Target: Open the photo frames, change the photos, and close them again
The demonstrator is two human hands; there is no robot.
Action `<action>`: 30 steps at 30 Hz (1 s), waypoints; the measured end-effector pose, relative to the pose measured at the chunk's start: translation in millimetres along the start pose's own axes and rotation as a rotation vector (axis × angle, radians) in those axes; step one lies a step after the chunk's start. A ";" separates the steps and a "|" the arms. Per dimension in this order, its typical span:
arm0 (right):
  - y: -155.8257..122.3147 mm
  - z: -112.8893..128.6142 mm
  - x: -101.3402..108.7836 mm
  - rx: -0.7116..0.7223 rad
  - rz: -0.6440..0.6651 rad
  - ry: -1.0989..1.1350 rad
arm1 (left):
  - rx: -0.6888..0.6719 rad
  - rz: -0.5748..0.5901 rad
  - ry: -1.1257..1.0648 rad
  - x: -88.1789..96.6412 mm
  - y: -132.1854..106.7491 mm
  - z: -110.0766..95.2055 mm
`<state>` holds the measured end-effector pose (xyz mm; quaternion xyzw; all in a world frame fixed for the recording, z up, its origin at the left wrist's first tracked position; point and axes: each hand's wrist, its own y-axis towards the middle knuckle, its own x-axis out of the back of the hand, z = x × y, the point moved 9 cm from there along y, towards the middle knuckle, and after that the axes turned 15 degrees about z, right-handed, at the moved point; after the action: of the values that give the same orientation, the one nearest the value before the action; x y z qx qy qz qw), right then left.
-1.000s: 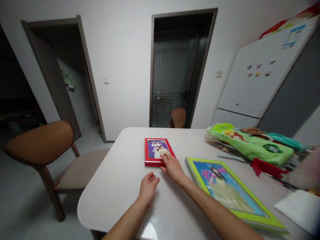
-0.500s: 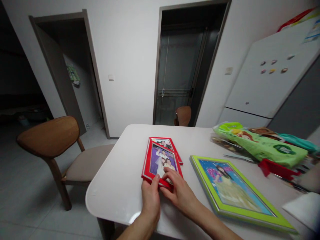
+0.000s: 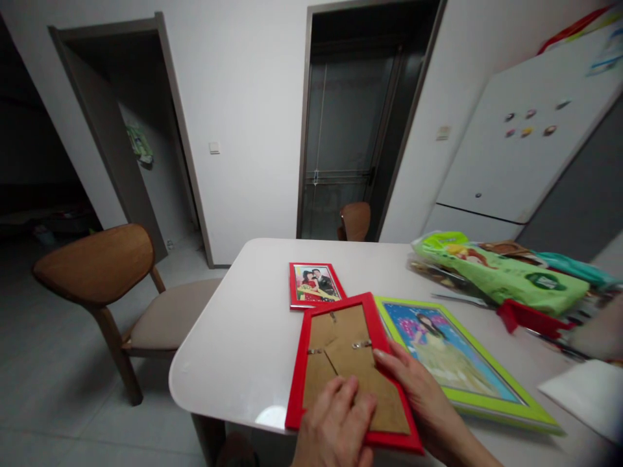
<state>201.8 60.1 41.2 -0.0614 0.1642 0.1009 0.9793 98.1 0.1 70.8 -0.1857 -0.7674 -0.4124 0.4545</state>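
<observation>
I can read no writing anywhere. The green bag [image 3: 501, 279] at the right of the frame bears a dark oval mark and some print, too blurred to read. The sheet [image 3: 606, 55] on the fridge [image 3: 511, 168] in the upper right carries print that is too small. The red frame [image 3: 348, 370] I hold shows me only its brown back.
</observation>
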 end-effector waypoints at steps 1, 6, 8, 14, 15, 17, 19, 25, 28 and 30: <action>2.4 -5.4 0.7 -0.029 0.042 -0.054 | 0.001 -0.008 0.083 -4.2 -2.2 -1.3; 17.6 -25.6 25.4 -0.083 0.029 -0.550 | 0.036 -0.197 0.331 -12.1 -11.1 -5.1; 21.8 -25.4 34.7 -0.057 -0.031 -0.825 | 0.036 -0.252 0.348 -14.4 -12.5 -5.6; 25.4 -18.8 33.0 -0.012 -0.124 -1.395 | 0.036 -0.259 0.339 -26.7 -15.0 -2.5; 26.3 -18.1 30.5 -0.009 -0.117 -1.426 | 0.035 -0.243 0.333 -29.3 -15.8 -1.3; 28.9 -16.4 25.3 0.003 -0.093 -1.460 | 0.032 -0.181 0.306 -33.8 -16.5 2.8; 32.2 -14.1 20.6 0.019 -0.073 -1.487 | 0.022 -0.032 0.234 -39.3 -15.1 10.6; 43.5 -12.1 13.9 0.021 -0.045 -1.524 | 0.267 0.472 -0.043 -43.9 -24.2 60.1; 47.8 -12.4 15.0 0.014 -0.059 -1.535 | 0.311 0.494 -0.150 -38.3 -28.1 70.2; 47.8 -13.3 16.2 0.017 -0.061 -1.547 | 0.308 0.478 -0.195 -36.1 -29.2 71.9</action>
<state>202.2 107.3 19.2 0.0293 -0.5674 0.0870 0.8183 58.4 43.7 8.8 -0.3288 -0.7956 -0.1525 0.4855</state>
